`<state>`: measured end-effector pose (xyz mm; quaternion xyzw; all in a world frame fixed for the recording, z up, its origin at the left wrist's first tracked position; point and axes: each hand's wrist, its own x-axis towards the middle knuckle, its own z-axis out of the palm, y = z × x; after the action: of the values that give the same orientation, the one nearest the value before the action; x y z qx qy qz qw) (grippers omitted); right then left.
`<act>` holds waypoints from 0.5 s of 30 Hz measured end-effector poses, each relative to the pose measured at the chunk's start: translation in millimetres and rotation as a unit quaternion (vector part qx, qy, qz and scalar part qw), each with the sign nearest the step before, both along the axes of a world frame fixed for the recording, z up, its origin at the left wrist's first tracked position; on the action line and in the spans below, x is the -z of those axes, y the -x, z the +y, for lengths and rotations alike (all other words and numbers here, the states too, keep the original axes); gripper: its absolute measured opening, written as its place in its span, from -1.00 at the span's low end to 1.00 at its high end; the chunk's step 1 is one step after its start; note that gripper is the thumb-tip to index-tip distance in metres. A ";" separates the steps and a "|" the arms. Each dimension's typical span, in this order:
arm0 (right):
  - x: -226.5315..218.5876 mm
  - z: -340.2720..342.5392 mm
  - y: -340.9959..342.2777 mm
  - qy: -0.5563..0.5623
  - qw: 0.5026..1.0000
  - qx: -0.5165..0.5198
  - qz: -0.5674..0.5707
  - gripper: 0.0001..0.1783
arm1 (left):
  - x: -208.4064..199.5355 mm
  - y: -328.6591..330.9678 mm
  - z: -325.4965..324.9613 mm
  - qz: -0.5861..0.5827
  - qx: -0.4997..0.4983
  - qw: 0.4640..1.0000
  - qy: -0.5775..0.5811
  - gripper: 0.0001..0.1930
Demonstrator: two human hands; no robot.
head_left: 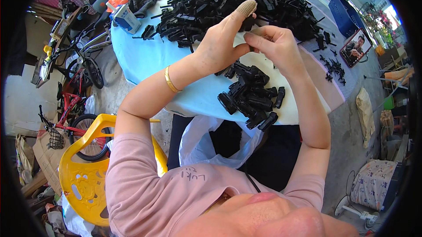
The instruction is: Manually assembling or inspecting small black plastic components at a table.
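My left hand (222,45) and my right hand (279,48) meet over the table, their fingertips pinched together. Between them is a small dark piece, mostly hidden by the fingers; I cannot make out its kind. A beige knitted finger cover (246,8) sits on one raised digit of my left hand. Just beyond the hands spreads a large heap of black plastic parts (198,12) with thin prongs. Closer to me, below my hands, lies a smaller pile of chunky black plastic pieces (250,96), near the table's front edge.
A white plastic bag (195,138) hangs open at my lap. Small black cross-shaped parts (334,67) lie at the table's right, near a propped phone (355,48) and blue basket (345,15). A blue-white carton (126,18) stands left. A yellow chair (88,166) is beside me.
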<state>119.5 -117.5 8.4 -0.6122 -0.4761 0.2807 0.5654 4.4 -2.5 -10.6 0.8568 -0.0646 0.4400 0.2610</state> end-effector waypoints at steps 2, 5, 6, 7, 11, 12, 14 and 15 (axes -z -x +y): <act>0.0 0.1 -0.4 -0.021 0.999 -0.022 0.015 -0.79 | -1.0 3.5 1.5 0.040 0.000 0.997 0.066 -0.19; -1.6 -0.8 -4.2 -0.015 0.999 -0.007 -0.045 -0.79 | -3.8 2.6 5.7 0.041 0.140 0.956 0.253 -0.30; -1.6 -1.5 -2.8 -0.050 0.997 0.020 -0.049 -0.78 | -7.6 2.9 3.3 0.037 0.180 0.927 0.328 -0.42; -1.3 -2.0 -1.7 -0.084 0.994 0.047 -0.053 -0.77 | -9.2 3.3 3.7 0.037 0.179 0.927 0.329 -0.42; 0.8 -1.1 0.9 -0.122 0.991 0.030 -0.051 -0.77 | -7.4 2.9 7.6 0.071 0.175 0.896 0.402 -0.55; 2.9 0.0 2.0 -0.114 0.990 0.026 -0.074 -0.77 | -5.3 2.2 8.0 0.084 0.153 0.910 0.376 -0.58; 3.6 0.4 3.5 -0.106 0.989 0.021 -0.096 -0.77 | -1.8 1.2 6.6 0.080 0.146 0.914 0.370 -0.59; 2.1 0.0 4.0 -0.087 0.992 0.020 -0.092 -0.77 | -1.1 0.8 6.0 0.076 0.139 0.919 0.362 -0.59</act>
<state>115.5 -117.5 6.4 -0.5935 -0.5362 0.1696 0.5758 3.6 3.5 -9.5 0.7175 0.0008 0.3258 0.6157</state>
